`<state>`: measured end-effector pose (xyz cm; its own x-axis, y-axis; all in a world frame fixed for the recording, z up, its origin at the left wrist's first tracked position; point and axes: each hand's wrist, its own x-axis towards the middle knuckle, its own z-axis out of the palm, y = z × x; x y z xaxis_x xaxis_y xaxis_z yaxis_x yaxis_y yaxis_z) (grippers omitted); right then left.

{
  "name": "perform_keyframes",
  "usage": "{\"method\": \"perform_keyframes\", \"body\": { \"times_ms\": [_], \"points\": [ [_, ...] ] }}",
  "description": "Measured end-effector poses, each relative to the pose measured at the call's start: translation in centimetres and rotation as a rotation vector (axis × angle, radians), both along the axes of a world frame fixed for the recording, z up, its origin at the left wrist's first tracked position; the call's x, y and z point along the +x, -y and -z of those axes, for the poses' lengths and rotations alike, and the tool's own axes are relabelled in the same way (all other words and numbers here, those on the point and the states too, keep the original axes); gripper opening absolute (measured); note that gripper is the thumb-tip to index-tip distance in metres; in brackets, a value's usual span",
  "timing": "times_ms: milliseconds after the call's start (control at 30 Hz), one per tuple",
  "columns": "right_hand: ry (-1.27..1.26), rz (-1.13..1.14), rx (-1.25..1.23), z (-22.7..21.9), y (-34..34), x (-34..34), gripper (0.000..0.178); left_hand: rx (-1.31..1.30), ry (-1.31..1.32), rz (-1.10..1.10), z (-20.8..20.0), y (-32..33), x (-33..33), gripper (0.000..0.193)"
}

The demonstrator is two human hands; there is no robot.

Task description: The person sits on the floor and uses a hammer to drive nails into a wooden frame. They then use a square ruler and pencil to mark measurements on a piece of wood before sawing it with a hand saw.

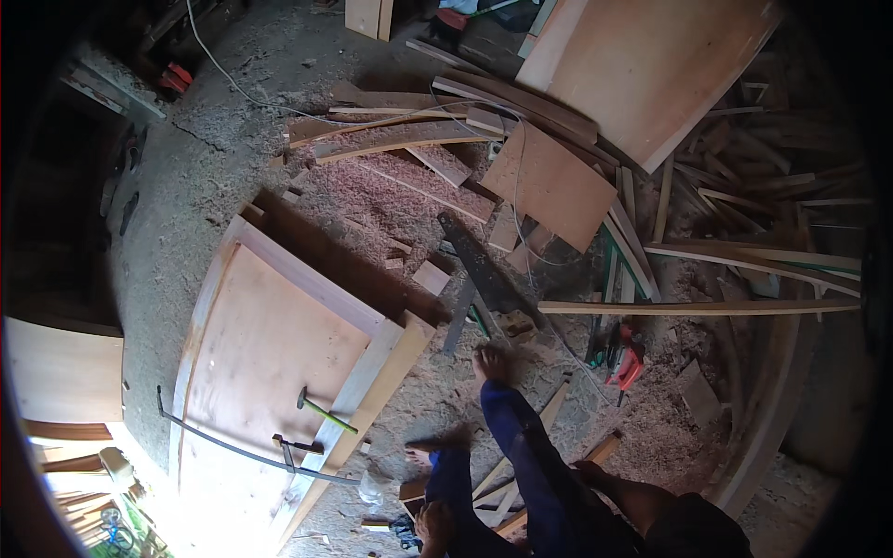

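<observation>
My left hand is low in the picture beside my left leg, close to a small dark blue object. How its fingers are set is too dim to make out. To the right of my legs, my right hand is closed around a wooden strip, whose lower part passes behind my right leg. To the left lies a large framed wooden panel. A hammer with a green handle and a long bar clamp rest on it.
A handsaw lies on the shaving-strewn floor ahead of my foot. A red power tool sits to the right, its cable trailing. Offcuts, a square plywood piece, a large plywood sheet and a scrap pile stretch beyond.
</observation>
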<state>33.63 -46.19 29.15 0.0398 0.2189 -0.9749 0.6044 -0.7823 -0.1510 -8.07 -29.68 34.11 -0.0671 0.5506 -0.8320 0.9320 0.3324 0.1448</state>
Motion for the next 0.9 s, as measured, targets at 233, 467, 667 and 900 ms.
{"method": "perform_keyframes", "body": {
  "times_ms": [233, 467, 667, 900],
  "points": [
    [-0.092, -0.036, 0.540, 3.1, -0.2, 4.5, 0.035, -0.020, 0.045, -0.047, -4.8, -9.1, 7.5, 0.034],
    [-0.090, 1.029, -0.112, 1.8, -7.6, 4.4, 0.049, 0.103, 0.329, -0.227, -0.2, -10.6, 8.4, 0.031],
    [-0.004, 0.466, 0.106, 2.6, -13.0, 2.0, 0.036, 0.199, 0.407, 0.082, -1.3, -14.5, 10.6, 0.030],
    [0.241, 0.006, 0.404, 19.3, -31.4, 7.6, 0.042, 0.289, 0.550, 0.113, -2.0, -20.1, 7.9, 0.030]
  ]
}}
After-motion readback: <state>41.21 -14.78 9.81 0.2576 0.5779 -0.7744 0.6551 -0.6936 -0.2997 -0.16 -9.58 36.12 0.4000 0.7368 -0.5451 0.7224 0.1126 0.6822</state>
